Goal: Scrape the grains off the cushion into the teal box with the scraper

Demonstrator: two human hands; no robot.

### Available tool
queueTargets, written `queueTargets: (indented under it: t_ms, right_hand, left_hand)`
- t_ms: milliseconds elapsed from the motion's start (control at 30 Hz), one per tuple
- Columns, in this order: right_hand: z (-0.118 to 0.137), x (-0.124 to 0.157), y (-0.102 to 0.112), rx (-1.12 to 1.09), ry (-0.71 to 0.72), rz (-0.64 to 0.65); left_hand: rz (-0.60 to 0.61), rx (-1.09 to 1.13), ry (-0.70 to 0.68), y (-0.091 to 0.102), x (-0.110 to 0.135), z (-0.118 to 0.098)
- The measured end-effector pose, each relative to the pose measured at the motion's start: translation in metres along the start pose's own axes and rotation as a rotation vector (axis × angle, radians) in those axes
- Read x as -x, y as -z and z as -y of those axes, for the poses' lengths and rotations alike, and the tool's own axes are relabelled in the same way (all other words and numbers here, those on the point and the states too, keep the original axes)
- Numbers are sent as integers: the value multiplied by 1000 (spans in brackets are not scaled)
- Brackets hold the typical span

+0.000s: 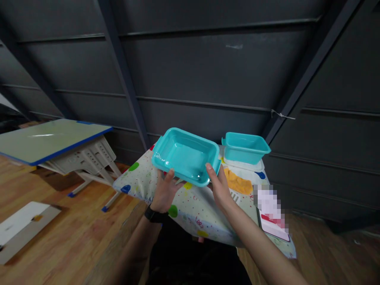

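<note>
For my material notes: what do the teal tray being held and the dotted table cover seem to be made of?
The tray is probably moulded plastic, glossy: light glints on its smooth floor. The cover is perhaps coated cloth or vinyl: it has a faint sheen and hangs draped at its edge, but which one is unclear.

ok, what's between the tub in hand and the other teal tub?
Head view: nothing stands between the held tub and the second tub; just a narrow gap showing spotted tablecloth, with an orange item below it.
</note>
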State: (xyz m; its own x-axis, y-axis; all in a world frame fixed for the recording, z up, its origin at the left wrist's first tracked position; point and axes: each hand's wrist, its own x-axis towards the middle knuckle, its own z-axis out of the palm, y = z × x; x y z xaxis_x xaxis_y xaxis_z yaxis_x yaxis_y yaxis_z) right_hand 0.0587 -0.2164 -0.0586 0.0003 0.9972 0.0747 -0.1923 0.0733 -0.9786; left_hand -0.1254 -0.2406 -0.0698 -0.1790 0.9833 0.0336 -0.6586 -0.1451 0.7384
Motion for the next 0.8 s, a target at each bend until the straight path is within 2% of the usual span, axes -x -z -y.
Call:
queueTargets:
  t_ms: [67,167,267,333,400,500,567,667,733,800]
  right_hand:
    - [-3,0,7,69,45,103]
    - [-1,-2,37,337,171,257]
    - [5,2,76,900,229,213]
    - [9,9,94,1234,173,183]
    - [10,15,102,1437,106,177]
    - [8,17,98,1562,21,197]
    - [6,14,93,1598,-31,215]
    - [6,7,91,1603,-90,237]
    - [6,3,92,1587,-98,243]
    - [8,0,96,1556,-68,232]
  left_hand:
    - [-28,-1,-32,2,5,-7]
    - [-96,3,-61,18,12,-20]
    - [-179,30,-90,45,25,-35]
    - [-214,34,-101,62,38,-48]
    - [-229,62,-71,77,53,-61]
    - [-202,97,-88,99,76,-77]
    - [-240,101,-68,113,88,-84]
    - [-368,73,-29,134,104,-90]
    - [-414,40,3,146,114,-93]
    - [-438,8,-20,157,124,-96]
